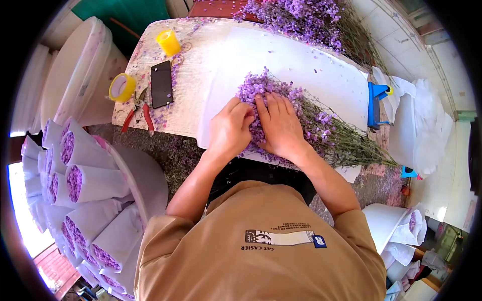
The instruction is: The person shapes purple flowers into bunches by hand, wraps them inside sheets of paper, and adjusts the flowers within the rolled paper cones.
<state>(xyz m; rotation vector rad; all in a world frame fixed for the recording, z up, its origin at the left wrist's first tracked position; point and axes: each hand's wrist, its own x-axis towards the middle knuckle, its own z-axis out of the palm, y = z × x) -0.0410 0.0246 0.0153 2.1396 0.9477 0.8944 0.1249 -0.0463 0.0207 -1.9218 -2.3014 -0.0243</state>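
Observation:
A bunch of small purple flowers (321,128) lies across white paper (236,60) on the table, blossoms to the left and green stems to the right. My left hand (231,128) is at the left edge of the blossoms with its fingers curled in; whatever they hold, if anything, is hidden. Flat on top of the blossoms rests my right hand (280,123), its fingers stretched out and the thumb a little apart. The two hands are close together at the fingertips.
Left on the table are a black phone (161,84), yellow tape rolls (168,43) and red-handled pruners (138,113). A blue tape dispenser (375,105) stands at the right edge. More purple flowers (301,20) lie behind. Wrapped bouquets (95,183) fill a container at lower left.

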